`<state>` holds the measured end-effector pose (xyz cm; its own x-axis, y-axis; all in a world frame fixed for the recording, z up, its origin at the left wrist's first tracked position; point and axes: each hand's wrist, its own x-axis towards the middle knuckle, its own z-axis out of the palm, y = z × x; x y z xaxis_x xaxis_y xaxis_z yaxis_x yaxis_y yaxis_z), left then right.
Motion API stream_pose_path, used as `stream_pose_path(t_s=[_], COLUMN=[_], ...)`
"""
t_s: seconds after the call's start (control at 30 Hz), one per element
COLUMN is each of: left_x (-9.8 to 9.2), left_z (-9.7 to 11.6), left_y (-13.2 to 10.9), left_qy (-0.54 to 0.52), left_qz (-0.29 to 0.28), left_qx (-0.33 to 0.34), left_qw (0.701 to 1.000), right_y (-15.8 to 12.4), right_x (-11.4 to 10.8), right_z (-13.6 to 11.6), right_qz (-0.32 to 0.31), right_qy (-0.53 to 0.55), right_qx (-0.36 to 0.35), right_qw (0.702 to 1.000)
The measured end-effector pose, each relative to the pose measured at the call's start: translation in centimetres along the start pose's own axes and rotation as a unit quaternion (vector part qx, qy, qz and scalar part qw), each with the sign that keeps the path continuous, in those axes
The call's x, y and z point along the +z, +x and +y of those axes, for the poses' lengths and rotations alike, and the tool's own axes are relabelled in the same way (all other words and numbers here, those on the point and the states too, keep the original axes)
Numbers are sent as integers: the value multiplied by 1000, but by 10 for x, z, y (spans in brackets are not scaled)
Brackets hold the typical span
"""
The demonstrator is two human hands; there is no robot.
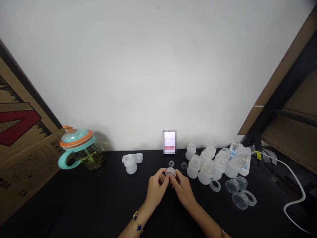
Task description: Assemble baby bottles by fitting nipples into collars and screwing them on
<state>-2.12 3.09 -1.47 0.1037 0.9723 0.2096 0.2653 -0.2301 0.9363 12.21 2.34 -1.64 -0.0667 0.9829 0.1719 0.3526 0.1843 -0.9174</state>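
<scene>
Both hands meet around a small round whitish bottle collar [170, 171], pinched between thumbs and fingertips above the black tabletop. My left hand [158, 185] grips its left side, and my right hand [181, 187] grips its right side. Just behind the collar is a small clear disc-shaped piece [171, 163]; I cannot tell whether it touches the collar. Another clear disc with a thin stem [184, 165] rests to the right. Several milky baby bottles [206, 172] stand close together beyond my right hand, some with clear domed tops.
A loose ring [215, 185] and clear domed covers [239, 200] lie at right, near a white cable [297, 198]. A phone [169, 142] leans on the wall. Left are an open bottle [130, 165], a teal-handled jug [86, 153] and a cardboard box [29, 168].
</scene>
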Motion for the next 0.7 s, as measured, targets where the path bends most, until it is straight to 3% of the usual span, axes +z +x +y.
stream_pose_path(t_s=[0.7], left_x=[3], left_z=[-6], left_y=[0], left_qy=[23], left_qz=[-25], left_qx=[-9], left_qw=[999], right_y=[-1], right_x=[-3], right_z=[-7], right_qz=[-4], right_qy=[30], right_qx=[-2], right_qw=[1000])
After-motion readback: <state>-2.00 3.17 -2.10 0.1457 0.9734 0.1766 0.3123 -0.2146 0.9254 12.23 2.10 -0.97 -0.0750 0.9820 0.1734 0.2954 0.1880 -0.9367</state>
